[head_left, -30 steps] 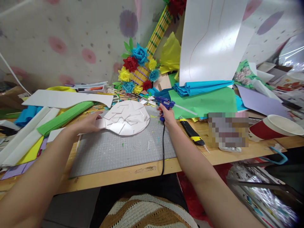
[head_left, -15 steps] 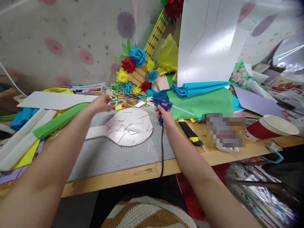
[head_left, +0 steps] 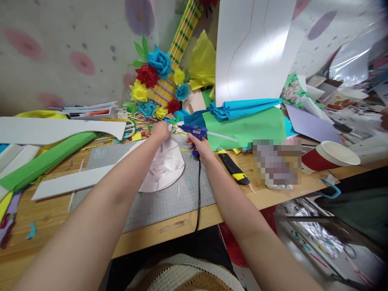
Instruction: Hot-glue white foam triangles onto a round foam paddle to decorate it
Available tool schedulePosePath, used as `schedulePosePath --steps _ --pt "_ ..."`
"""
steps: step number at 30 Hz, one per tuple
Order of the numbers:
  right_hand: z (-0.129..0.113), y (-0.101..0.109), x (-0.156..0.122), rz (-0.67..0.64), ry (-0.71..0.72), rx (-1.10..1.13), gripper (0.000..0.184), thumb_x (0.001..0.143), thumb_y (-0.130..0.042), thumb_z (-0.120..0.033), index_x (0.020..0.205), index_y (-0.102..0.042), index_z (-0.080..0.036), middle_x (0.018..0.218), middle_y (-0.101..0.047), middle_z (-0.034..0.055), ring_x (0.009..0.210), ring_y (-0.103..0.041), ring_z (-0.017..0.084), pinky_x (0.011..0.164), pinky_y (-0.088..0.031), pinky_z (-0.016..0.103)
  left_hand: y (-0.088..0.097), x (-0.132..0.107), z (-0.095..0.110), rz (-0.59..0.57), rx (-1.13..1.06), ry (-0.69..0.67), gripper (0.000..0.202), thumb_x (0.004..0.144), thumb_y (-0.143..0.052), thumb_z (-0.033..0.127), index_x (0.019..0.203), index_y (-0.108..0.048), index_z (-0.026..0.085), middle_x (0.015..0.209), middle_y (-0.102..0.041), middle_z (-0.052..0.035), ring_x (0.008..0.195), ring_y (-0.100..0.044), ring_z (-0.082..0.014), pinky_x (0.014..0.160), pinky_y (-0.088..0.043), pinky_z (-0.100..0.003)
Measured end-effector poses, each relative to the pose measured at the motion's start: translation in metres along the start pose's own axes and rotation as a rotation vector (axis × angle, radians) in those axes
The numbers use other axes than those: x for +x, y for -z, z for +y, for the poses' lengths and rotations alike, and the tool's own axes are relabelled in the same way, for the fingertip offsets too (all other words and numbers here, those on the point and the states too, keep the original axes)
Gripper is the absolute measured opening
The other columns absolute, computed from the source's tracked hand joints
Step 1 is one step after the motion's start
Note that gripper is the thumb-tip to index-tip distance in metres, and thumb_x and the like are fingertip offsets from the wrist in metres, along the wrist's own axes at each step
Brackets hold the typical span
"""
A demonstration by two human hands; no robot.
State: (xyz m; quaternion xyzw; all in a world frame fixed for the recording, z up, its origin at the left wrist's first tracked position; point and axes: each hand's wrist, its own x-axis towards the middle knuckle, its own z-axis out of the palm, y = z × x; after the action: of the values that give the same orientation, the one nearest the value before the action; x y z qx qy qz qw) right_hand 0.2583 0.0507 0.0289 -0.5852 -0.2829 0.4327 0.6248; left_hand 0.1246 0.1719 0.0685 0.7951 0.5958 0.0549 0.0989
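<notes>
Left hand (head_left: 160, 131): just beside the glue gun's nozzle; I cannot tell from here whether its fingers hold anything.
Right hand (head_left: 201, 146): closed around 1 blue hot-glue gun (head_left: 194, 131), with 1 translucent glue stick (head_left: 222, 136) projecting.
White foam-board cutout (head_left: 168, 165): on the gray cutting mat (head_left: 169, 210), nearside of the left hand, partly hidden by the left forearm (head_left: 121, 178).
Utility knife (head_left: 233, 167): just right of the right hand.
Flower-trimmed guitar (head_left: 165, 91): beyond the left hand.
</notes>
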Motion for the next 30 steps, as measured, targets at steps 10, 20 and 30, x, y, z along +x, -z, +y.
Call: schedulePosePath --steps 10,20,30 --pt "-0.01 -0.001 -0.011 -0.087 0.063 -0.025 0.033 0.067 -0.076 -0.048 0.071 -0.06 -0.019 0.071 -0.067 0.0014 0.047 -0.044 0.006 0.04 -0.037 0.019 0.024 -0.036 -0.026 0.225 -0.64 0.123 0.033 0.086 -0.042 0.015 0.113 -0.061 0.015 0.105 -0.069 -0.0109 0.096 -0.066 -0.0255 0.084 -0.05 -0.039" --pt "-0.02 -0.003 -0.036 -0.507 0.158 -0.299 0.044 0.065 -0.072 -0.061 0.065 -0.058 -0.02 0.065 -0.062 0.001 0.049 -0.041 0.008 0.047 -0.033 0.025 0.049 -0.112 -0.062 -0.192 -1.588 0.481 0.021 0.094 -0.04 0.013 0.1 -0.06 0.012 0.084 -0.066 -0.009 0.078 -0.065 -0.0146 0.075 -0.056 -0.03" --pt "-0.013 -0.004 -0.035 -0.542 0.135 -0.368 0.045 0.065 -0.071 -0.063 0.064 -0.059 -0.019 0.063 -0.06 0.0014 0.049 -0.043 0.009 0.047 -0.033 0.025 0.044 -0.125 -0.074 -0.226 -1.723 0.399 0.021 0.09 -0.048 0.004 0.081 -0.065 0.013 0.079 -0.068 -0.0062 0.07 -0.061 -0.0094 0.061 -0.05 -0.016"
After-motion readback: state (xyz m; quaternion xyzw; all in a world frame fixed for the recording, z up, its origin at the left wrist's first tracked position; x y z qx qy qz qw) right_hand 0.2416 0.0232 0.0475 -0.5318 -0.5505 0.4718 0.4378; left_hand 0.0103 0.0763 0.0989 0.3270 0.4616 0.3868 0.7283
